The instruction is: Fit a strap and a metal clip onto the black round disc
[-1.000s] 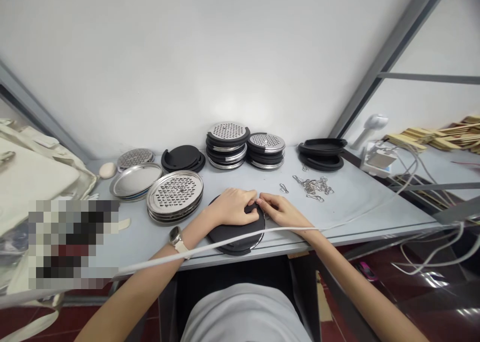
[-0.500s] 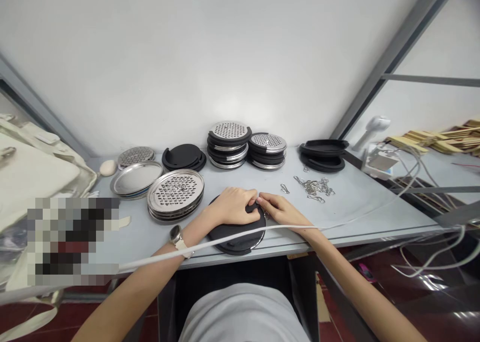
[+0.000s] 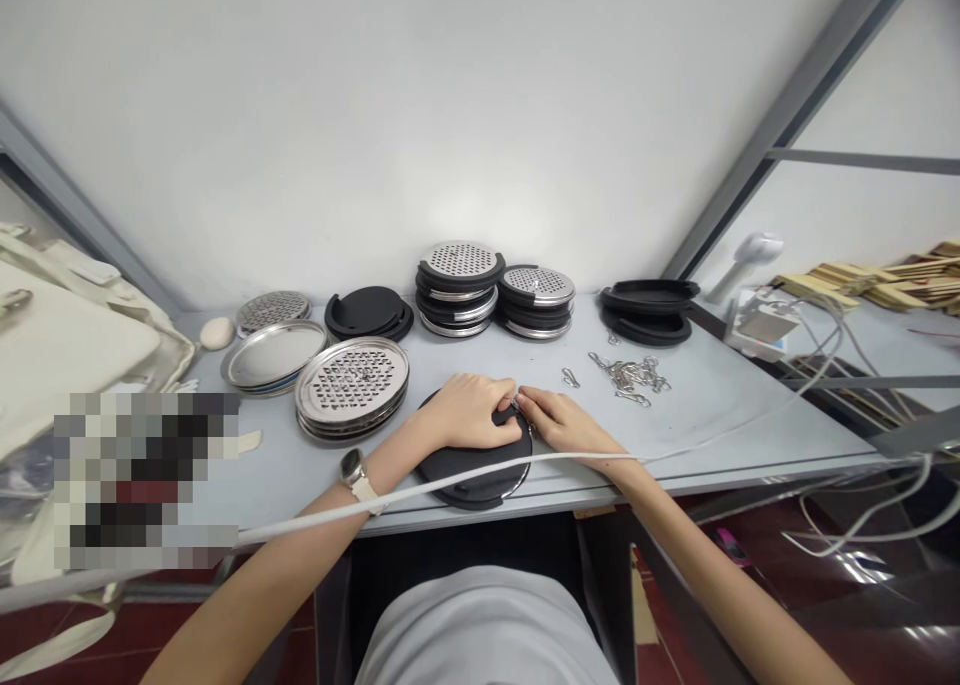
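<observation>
A round black disc (image 3: pixel 472 470) with a shiny metal edge lies at the front of the table. My left hand (image 3: pixel 476 410) rests over its far side, fingers curled round the rim near a small black tab (image 3: pixel 506 412). Close against it, my right hand (image 3: pixel 555 415) pinches at the same rim; a bit of metal shows under its fingers, but its shape is mostly hidden. To the right lie a single metal clip (image 3: pixel 570 377) and a loose pile of metal clips (image 3: pixel 634 375).
Perforated metal grater discs (image 3: pixel 352 385), plain metal discs (image 3: pixel 274 355) and black round holders (image 3: pixel 367 315) stand at the left. Mixed stacks (image 3: pixel 457 290) line the wall, with more black holders (image 3: pixel 649 310) at the right. A white cable (image 3: pixel 585 455) crosses before my hands.
Both hands stay at the disc's rim, with only slight finger movement where they meet. The disc and the surrounding stacks have not visibly moved.
</observation>
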The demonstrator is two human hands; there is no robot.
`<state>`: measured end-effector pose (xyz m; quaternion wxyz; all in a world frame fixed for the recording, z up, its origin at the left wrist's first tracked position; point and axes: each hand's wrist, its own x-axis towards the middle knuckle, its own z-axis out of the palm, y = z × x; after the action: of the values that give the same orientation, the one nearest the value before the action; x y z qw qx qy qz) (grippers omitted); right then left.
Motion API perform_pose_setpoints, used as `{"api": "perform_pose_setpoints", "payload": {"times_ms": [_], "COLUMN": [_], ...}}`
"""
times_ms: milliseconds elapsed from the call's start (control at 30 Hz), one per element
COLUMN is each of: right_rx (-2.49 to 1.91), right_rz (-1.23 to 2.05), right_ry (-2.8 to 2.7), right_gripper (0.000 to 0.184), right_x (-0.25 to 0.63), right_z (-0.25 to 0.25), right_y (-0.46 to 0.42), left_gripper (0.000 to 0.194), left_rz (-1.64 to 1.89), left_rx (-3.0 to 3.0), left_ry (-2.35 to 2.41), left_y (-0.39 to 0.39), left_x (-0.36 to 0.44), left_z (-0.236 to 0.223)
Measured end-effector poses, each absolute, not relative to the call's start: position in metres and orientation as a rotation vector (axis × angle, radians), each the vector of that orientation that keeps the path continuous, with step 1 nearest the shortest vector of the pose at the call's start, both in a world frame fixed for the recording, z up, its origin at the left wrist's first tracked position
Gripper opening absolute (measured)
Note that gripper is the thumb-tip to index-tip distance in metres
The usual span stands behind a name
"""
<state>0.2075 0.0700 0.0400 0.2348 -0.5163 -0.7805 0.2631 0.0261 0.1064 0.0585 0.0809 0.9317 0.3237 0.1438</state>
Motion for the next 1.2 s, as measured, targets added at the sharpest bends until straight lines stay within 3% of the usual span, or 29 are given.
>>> {"api": "perform_pose_setpoints", "payload": {"times_ms": [1200], "right_rx": [-1.517], "right_rz": [0.316], "right_ry": [-2.35], "right_gripper": [0.028], "right_x": [0.2062], "right_z": [0.036], "right_y": [0.0665], "left_gripper": [0.015], "left_rz": [0.389], "left_rx": [2.785], "left_ry": [1.014], "left_y": [0.1046], "left_x": [0.0276], "left_z": [0.0596]}}
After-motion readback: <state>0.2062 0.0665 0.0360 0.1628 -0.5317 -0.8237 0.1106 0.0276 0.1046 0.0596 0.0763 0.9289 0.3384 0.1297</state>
